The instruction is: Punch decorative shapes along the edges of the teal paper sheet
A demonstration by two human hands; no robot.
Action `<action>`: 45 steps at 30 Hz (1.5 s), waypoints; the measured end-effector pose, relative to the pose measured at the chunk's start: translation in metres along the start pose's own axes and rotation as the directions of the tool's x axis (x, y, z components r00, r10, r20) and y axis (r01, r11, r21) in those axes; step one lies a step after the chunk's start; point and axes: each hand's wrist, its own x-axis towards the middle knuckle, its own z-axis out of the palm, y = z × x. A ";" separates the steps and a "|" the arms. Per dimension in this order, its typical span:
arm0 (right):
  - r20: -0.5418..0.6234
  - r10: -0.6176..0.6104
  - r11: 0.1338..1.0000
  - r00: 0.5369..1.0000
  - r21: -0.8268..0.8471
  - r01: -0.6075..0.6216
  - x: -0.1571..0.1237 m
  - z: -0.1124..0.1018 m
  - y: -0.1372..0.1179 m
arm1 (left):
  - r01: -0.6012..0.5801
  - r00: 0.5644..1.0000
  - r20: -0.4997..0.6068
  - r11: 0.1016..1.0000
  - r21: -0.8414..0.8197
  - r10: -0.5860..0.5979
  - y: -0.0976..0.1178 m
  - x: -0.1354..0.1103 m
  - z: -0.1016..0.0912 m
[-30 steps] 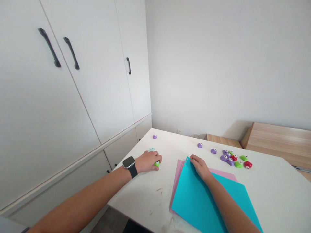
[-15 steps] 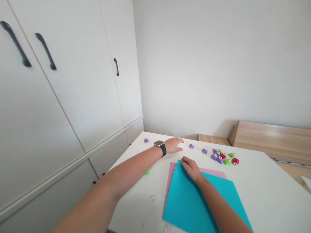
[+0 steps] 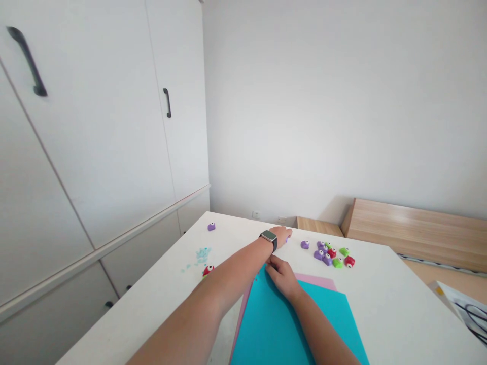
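My left hand (image 3: 281, 236) reaches across the white table (image 3: 380, 304), its fingers over a small purple craft punch (image 3: 286, 240); I cannot tell whether they grip it. My right hand (image 3: 280, 277) presses the top corner of a teal paper sheet (image 3: 281, 324), which lies on a pink sheet (image 3: 315, 278). Another purple punch (image 3: 305, 245) sits just right of my left hand, beside a mixed cluster of purple, red and green punches (image 3: 329, 253). Left of my forearm are a red punch (image 3: 208, 270), teal paper scraps (image 3: 201, 256) and a purple punch (image 3: 211, 226).
White cabinet doors with dark handles (image 3: 167, 103) line the left side, and a white wall (image 3: 304, 111) stands behind the table. Light wooden furniture (image 3: 414, 233) sits beyond the far right edge, and a printed sheet (image 3: 460, 314) lies at the lower right.
My left hand has left the green punch and moved right, across the table to the purple punch. The view has swung right, and teal scraps now show where that hand was.
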 end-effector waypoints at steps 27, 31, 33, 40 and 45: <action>0.027 0.037 0.996 0.999 -0.084 -0.035 -0.003 -0.002 -0.002 | 0.027 0.976 -0.170 0.847 -0.531 -0.137 -0.010 -0.229 -0.002; 0.023 0.036 0.994 0.999 -0.104 -0.033 -0.003 -0.003 -0.004 | 0.030 0.980 -0.147 0.832 -0.554 -0.133 -0.011 -0.230 -0.001; 0.022 0.033 0.994 0.999 -0.107 -0.030 -0.003 -0.003 -0.004 | 0.016 0.981 -0.155 0.836 -0.548 -0.120 -0.011 -0.230 -0.001; 0.029 0.049 0.992 0.998 -0.118 -0.045 -0.002 -0.002 -0.003 | 0.024 0.982 -0.147 0.854 -0.520 -0.118 -0.007 -0.231 -0.004; 0.018 0.046 0.992 0.999 -0.116 -0.043 -0.003 -0.002 -0.003 | 0.015 0.984 -0.137 0.829 -0.559 -0.110 -0.010 -0.231 -0.001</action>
